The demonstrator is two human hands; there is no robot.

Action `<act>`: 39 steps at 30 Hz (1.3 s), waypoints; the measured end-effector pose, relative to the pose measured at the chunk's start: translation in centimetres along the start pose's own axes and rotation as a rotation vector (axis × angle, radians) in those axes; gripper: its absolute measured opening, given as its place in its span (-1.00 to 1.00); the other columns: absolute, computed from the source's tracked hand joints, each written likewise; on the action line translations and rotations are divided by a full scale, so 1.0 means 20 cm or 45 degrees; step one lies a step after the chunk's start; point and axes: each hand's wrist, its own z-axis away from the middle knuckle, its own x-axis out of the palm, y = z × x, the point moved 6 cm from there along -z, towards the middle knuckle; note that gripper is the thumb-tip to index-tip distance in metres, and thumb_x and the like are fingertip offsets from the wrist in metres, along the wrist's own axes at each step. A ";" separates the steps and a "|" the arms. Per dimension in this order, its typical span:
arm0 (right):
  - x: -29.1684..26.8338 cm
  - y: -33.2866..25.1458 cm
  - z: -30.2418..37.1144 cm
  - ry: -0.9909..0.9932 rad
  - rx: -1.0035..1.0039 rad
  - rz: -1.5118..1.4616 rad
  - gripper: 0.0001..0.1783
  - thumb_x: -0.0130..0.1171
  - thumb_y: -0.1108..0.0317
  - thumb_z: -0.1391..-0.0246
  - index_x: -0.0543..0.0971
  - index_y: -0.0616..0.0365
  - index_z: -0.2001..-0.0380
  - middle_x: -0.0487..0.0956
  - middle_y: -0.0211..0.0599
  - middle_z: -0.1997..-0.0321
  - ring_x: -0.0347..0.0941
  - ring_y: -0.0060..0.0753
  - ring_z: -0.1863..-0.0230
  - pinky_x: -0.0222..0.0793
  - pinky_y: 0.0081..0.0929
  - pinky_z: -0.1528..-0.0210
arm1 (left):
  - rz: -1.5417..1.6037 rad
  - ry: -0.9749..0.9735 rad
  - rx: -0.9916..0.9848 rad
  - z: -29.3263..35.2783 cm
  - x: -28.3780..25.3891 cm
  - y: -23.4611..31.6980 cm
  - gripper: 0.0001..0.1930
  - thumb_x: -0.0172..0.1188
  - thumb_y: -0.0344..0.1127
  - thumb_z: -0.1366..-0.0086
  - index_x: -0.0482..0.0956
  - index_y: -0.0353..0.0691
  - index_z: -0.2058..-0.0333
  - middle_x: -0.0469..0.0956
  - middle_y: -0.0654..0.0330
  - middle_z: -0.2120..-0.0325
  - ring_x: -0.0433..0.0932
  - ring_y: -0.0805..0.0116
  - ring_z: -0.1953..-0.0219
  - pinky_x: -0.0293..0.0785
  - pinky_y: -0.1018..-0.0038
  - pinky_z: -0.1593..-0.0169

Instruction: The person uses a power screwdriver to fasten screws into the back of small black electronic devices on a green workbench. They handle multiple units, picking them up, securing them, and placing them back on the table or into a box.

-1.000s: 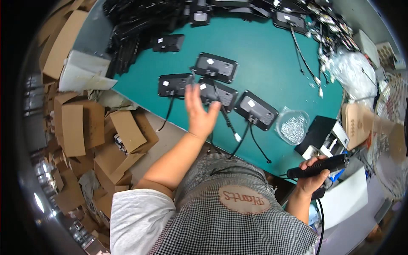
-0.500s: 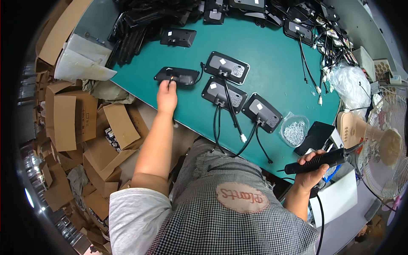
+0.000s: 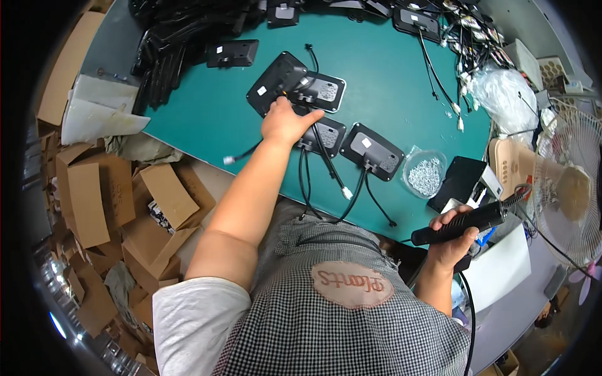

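Left hand (image 3: 287, 124) with a tilted black panel housing (image 3: 268, 84), right hand (image 3: 448, 241) with an electric screwdriver (image 3: 464, 225).

The left fingers grasp the panel housing's near side above the green desk (image 3: 382, 81), partly hiding another housing (image 3: 329, 92); the right fingers wrap the screwdriver, near a clear tub (image 3: 409, 183) of silvery screws (image 3: 426, 175).

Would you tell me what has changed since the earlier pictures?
The left hand has taken hold of a black panel from the group's left, moved it forward and rightward and turned it; it now partly hides the group's upper panel. The right hand still holds the black tool, and the group's rightmost panel stays in place.
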 end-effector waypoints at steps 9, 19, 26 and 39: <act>-0.04 0.00 0.04 0.052 0.003 0.039 -0.27 0.14 -0.31 0.07 0.33 0.13 0.13 0.38 -0.35 0.52 0.36 -0.41 0.56 0.32 -0.47 0.48 | 0.667 -0.234 0.062 -0.34 0.12 -0.07 -0.69 0.18 -0.12 -0.14 0.51 -0.28 0.31 0.52 0.12 0.54 0.55 0.18 0.42 0.49 0.33 0.26; -0.15 0.02 0.06 0.112 0.008 -0.014 -0.28 0.14 -0.31 0.07 0.35 0.11 0.13 0.39 -0.34 0.50 0.37 -0.41 0.55 0.32 -0.44 0.46 | 0.692 -0.368 0.042 0.26 -0.04 -0.22 -0.58 0.28 0.00 -0.11 0.43 -0.19 0.24 0.40 0.35 0.55 0.33 0.55 0.60 0.30 0.61 0.53; -0.13 0.03 0.07 0.120 0.057 -0.088 -0.25 0.25 -0.24 0.14 0.30 0.19 0.15 0.41 -0.23 0.52 0.37 -0.37 0.55 0.36 -0.43 0.47 | -0.049 -0.102 0.164 0.49 0.34 -0.19 -0.41 0.31 0.00 -0.01 0.38 -0.29 0.11 0.54 -0.05 0.29 0.52 -0.02 0.18 0.43 0.21 0.09; -0.28 0.02 0.13 0.089 0.014 -0.067 -0.21 0.19 -0.28 0.09 0.28 0.26 0.16 0.40 -0.20 0.53 0.39 -0.37 0.57 0.39 -0.44 0.47 | 1.388 -0.386 0.010 0.76 0.38 0.25 -0.54 0.25 -0.13 -0.19 0.31 -0.21 0.05 0.30 0.37 0.55 0.32 0.56 0.57 0.37 0.51 0.49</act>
